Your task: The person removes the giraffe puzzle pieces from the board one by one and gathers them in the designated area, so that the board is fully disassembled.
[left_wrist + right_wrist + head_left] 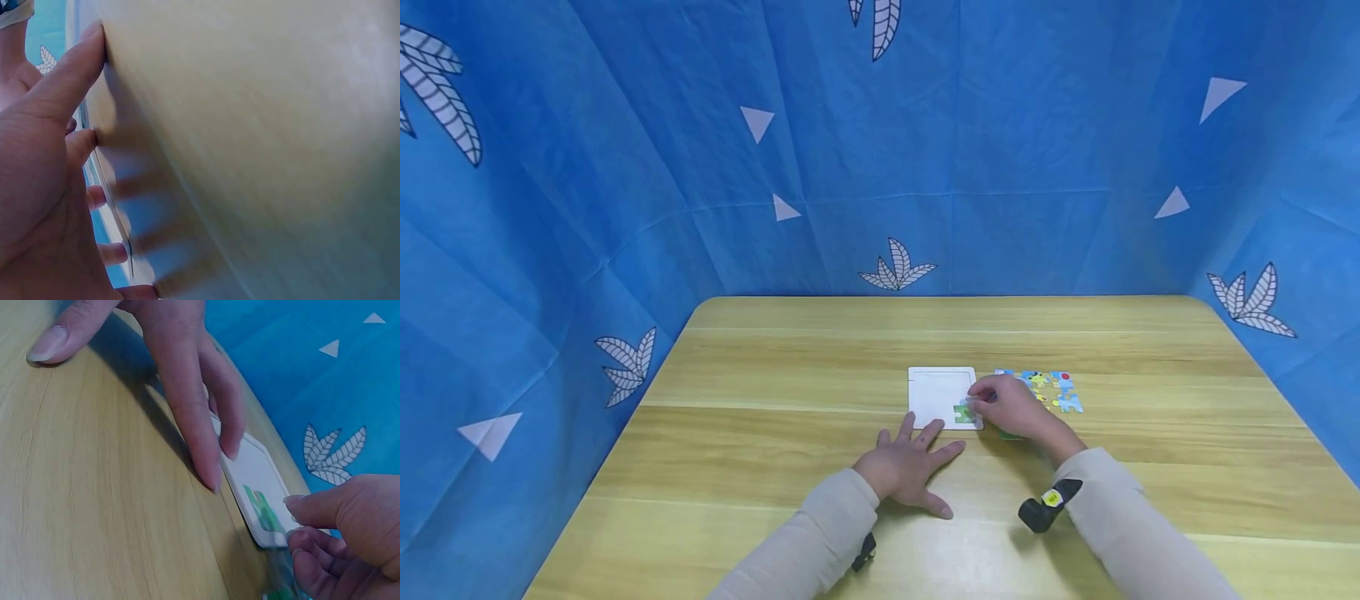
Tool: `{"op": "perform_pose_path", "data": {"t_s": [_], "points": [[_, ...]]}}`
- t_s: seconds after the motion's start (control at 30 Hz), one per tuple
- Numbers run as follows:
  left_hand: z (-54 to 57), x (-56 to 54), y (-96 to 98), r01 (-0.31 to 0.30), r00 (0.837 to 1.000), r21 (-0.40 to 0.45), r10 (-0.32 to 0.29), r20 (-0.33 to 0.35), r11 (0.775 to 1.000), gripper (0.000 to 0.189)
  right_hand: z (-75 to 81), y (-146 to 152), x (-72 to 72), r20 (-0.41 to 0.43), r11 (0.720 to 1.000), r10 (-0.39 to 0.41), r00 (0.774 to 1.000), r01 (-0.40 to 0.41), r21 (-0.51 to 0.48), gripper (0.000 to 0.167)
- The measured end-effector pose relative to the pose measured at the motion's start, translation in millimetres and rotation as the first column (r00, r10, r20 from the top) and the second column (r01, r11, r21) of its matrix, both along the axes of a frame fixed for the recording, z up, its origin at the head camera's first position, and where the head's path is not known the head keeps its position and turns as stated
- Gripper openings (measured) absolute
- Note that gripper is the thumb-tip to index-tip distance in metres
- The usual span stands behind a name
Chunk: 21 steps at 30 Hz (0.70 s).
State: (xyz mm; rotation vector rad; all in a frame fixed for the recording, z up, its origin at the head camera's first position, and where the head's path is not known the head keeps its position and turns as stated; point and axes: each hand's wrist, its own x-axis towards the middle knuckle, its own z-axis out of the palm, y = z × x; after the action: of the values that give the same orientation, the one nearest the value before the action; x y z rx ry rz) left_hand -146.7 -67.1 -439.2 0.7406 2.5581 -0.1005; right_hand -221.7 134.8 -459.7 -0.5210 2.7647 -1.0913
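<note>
A white puzzle tray (936, 392) lies flat on the table, with green puzzle pieces (257, 503) in its near right corner. My left hand (906, 468) spreads its fingers on the table, fingertips right at the tray's near edge; in the left wrist view the thumb (75, 75) is stretched out. Over the right rim of the tray, my right hand (1009, 406) curls its fingers and pinches a small pale-blue puzzle piece (967, 402), mostly hidden by the fingertips. In the right wrist view, the right thumb (319, 509) is beside the green pieces.
Right of the tray, a group of colourful puzzle pieces (1066, 392) lies on the wooden table (760, 375), partly covered by the right hand. A blue patterned curtain (850, 150) hangs behind the table's far edge. Each wrist carries a black camera (1040, 512).
</note>
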Motion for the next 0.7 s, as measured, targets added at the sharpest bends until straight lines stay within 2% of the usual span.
{"op": "perform_pose_path", "data": {"t_s": [0.23, 0.7], "points": [[-1.3, 0.7, -0.7, 0.003, 1.0, 0.004, -0.003, 0.0, 1.0, 0.091, 0.8, -10.4, -2.2, 0.027, 0.998, 0.039, 0.999, -0.041, 0.054, 0.017], [-4.4, 0.1, -1.9, 0.002, 1.0, 0.006, -0.002, 0.004, 1.0, 0.092, -1.5, -12.5, -4.5, 0.048, 0.997, 0.026, 0.999, -0.029, 0.068, 0.008]]}}
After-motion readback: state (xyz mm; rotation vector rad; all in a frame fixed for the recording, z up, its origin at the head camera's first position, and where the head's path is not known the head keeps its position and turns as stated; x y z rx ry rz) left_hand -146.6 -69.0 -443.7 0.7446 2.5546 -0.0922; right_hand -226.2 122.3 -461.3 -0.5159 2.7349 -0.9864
